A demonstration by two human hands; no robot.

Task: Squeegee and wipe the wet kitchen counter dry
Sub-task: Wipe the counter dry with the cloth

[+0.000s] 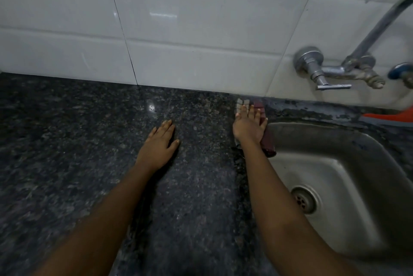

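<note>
The left hand lies flat on the dark speckled counter near the middle of the frame. Its fingers are spread out and it holds nothing. The right hand is a bit to the right of the middle. It is flat too, fingers stretched out, pressing down on a cloth. The cloth is dark red with a checked part near the wall. It lies at the counter's edge and hangs a little over the rim of the steel sink at the right. A metal tap sticks out of the white tiled wall in the upper right.
</note>
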